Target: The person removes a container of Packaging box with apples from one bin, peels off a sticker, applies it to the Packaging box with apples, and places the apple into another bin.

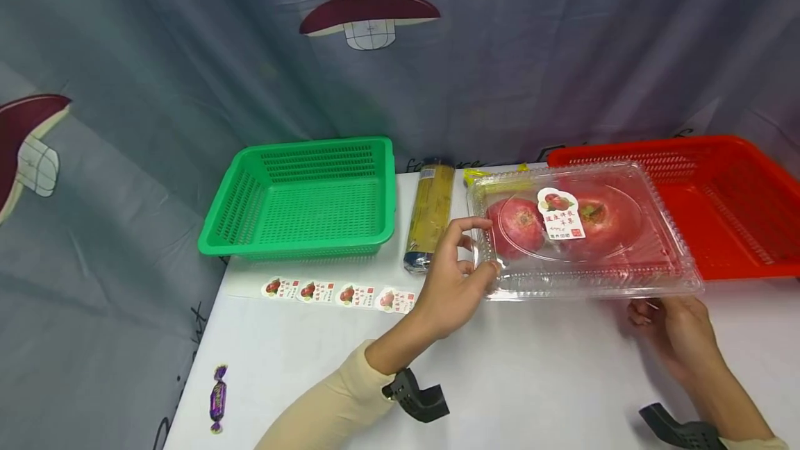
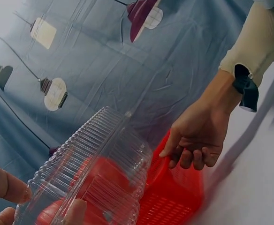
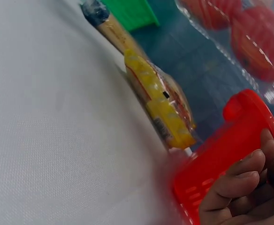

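Observation:
My left hand (image 1: 455,280) pinches the left end of a clear plastic clamshell box (image 1: 594,283), thumb near its lower edge and fingers on its side. The box is raised above the table and holds two red apples (image 1: 517,226). A white fruit sticker (image 1: 560,214) is on its lid. To the right, my right hand (image 1: 681,342) is partly hidden by the box in the head view. In the left wrist view its thumb and curled fingers grip the rim of the red basket (image 2: 167,201). The right wrist view shows its fingers (image 3: 242,180) curled against that basket.
A green basket (image 1: 294,250) stands at the back left. Beside it lie a long gold pack (image 1: 430,207) and a yellow bag (image 3: 158,103), mostly behind the box. A sticker strip (image 1: 337,294) and a purple-wrapped candy (image 1: 217,400) lie on the white table (image 1: 312,346).

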`<state>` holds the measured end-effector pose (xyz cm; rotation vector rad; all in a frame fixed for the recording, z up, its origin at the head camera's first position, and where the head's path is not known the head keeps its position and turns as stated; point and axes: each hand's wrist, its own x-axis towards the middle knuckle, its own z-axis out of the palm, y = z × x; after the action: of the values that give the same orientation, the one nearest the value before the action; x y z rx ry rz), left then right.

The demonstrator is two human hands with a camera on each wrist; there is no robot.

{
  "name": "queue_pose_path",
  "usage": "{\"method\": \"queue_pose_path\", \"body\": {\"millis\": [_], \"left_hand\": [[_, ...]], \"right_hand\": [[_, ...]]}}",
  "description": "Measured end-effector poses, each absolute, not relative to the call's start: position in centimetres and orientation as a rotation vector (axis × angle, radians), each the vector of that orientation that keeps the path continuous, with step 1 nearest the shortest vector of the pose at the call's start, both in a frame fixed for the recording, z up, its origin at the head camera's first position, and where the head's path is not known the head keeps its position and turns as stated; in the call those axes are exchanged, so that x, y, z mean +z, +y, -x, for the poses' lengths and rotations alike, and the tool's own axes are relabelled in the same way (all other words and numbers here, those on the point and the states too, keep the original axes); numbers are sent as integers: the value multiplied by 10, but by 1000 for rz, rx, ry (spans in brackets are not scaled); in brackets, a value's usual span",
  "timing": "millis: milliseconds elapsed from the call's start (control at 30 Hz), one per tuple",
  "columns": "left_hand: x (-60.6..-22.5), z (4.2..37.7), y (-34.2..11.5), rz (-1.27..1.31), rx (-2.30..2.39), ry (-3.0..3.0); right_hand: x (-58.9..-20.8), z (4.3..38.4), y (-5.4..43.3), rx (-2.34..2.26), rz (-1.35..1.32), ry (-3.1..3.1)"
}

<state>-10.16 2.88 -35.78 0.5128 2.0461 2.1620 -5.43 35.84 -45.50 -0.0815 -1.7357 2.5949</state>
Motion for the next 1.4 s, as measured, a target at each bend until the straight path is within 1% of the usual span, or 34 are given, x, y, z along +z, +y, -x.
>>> {"method": "queue_pose_path", "body": {"millis": [133, 367, 600, 767, 967, 1167, 1400], "left_hand": [[-356, 112, 44, -515, 2160, 2066], [-353, 130, 78, -526, 2192, 2010], [-349, 145, 113, -527, 2137, 2196], [-346, 152, 140, -473, 2052, 2346], [-346, 158, 172, -414, 1977, 2414], [-349, 165, 196, -360, 1970, 2377], [-354, 168, 219, -220, 1868, 2437]], "right_hand": [[-456, 54, 357, 2588, 7, -1727], [-454, 53, 360, 2556, 53, -1785], [-453, 52, 359, 2552, 57, -1781], [-454, 53, 358, 2564, 29, -1736], [-453, 53, 356, 2520, 112, -1791], [-453, 54, 355, 2501, 128, -1808], [-451, 53, 355, 2513, 149, -1800]]}}
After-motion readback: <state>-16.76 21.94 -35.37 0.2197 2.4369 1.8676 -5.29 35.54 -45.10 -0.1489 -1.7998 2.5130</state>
